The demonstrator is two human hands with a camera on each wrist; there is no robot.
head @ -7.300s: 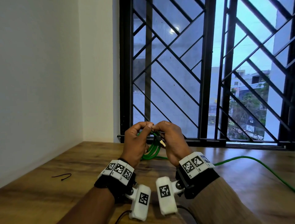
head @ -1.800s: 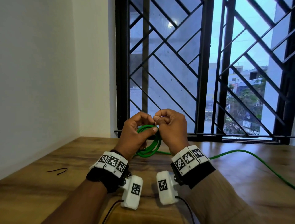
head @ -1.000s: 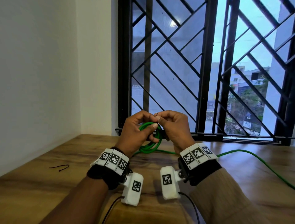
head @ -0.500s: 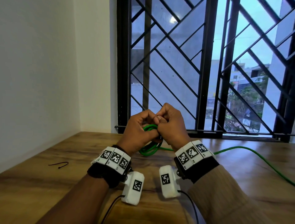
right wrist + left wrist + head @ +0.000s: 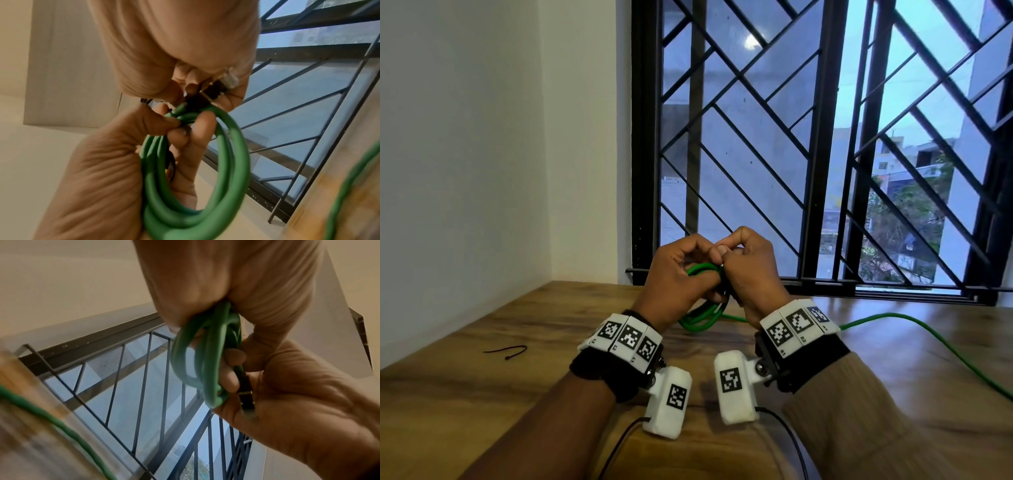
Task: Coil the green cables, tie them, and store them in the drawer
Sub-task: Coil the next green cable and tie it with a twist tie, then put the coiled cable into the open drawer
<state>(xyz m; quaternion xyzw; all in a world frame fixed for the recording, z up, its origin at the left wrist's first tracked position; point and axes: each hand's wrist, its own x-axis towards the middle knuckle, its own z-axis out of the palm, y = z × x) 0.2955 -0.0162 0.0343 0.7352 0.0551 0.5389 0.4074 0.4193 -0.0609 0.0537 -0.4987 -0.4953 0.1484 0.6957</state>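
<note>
A coiled green cable (image 5: 702, 318) hangs between both hands above the wooden table (image 5: 482, 411). My left hand (image 5: 678, 274) grips the loops at the top of the coil (image 5: 226, 178). My right hand (image 5: 753, 270) is pressed against the left, thumb and forefinger pinching at the coil's top. The cable's black plug with a metal tip (image 5: 246, 395) lies in the right hand's curled fingers, and the same plug (image 5: 216, 91) shows in the right wrist view. A second green cable (image 5: 893, 318) lies loose across the table to the right.
A thin black tie (image 5: 506, 351) lies on the table to the left of my arms. A barred window (image 5: 808, 154) runs along the table's far edge, and a white wall (image 5: 465, 154) closes the left side. No drawer is in view.
Over the last second the hands have drawn closer together over the coil's top, hiding more of the loops. The loose cable and the black tie have not moved.
</note>
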